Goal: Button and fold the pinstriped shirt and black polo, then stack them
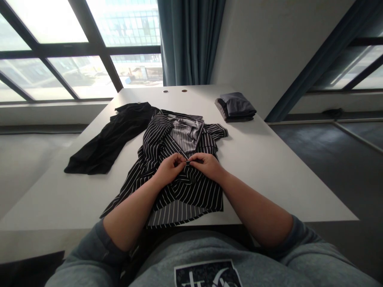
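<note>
Left hand (169,169) | right hand (206,165) | both pinching button (188,162) (black pinstriped shirt (191,195), rumpled)

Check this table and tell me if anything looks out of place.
The black garment left of the striped jacket stands out: it lies rumpled and skewed across the table, unlike the folded dark garment near the far edge.

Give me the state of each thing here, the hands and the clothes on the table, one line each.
left hand: pinching the shirt front
right hand: pinching beside the left hand
small dark button: between the fingertips
pinstriped shirt: rumpled, lying spread, open at the neck
black garment: loosely spread, wrinkled
dark grey garment: folded in a stack
</note>
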Tool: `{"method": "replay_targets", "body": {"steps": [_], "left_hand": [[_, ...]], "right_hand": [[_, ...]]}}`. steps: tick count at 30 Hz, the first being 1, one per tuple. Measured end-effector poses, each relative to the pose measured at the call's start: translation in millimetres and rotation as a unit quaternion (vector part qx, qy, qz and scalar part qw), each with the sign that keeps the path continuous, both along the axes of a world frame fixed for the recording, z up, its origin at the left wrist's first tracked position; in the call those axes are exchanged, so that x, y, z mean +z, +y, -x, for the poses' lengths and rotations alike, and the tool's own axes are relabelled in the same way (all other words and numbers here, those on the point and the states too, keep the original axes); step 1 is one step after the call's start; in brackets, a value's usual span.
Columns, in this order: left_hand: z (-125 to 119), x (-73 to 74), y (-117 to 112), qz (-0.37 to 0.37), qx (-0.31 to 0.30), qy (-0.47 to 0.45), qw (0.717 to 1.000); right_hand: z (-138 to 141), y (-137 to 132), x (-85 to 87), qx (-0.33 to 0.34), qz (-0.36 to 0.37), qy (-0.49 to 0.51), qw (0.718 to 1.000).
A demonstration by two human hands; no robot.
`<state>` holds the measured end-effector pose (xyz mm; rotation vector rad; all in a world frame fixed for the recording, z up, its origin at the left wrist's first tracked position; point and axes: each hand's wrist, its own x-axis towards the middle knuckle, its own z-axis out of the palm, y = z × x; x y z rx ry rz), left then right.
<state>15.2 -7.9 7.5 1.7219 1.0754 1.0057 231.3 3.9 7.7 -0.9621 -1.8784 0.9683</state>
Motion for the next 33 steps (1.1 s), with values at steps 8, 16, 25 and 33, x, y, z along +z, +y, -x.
{"method": "replay_targets", "body": {"steps": [8, 16, 25, 33], "left_hand": [[0.1, -4.5, 3.4, 0.021, -0.002, -0.019, 1.0], [-1.1, -4.5, 4.8, 0.063, -0.011, -0.078, 0.995], [-3.0, -1.8, 4.6, 0.11, 0.005, -0.102, 0.989], [-3.0, -3.5, 5.8, 0.107, 0.007, -0.104, 0.989]], "right_hand": [[3.5, -0.2, -1.1, -0.007, 0.047, 0.006, 0.999], [3.8, -0.5, -1.7, 0.002, 0.051, 0.01, 0.999], [7.3, -0.5, -3.0, -0.017, 0.027, 0.016, 0.999], [5.2, 1.1, -5.8, -0.007, 0.038, 0.005, 0.999]]}}
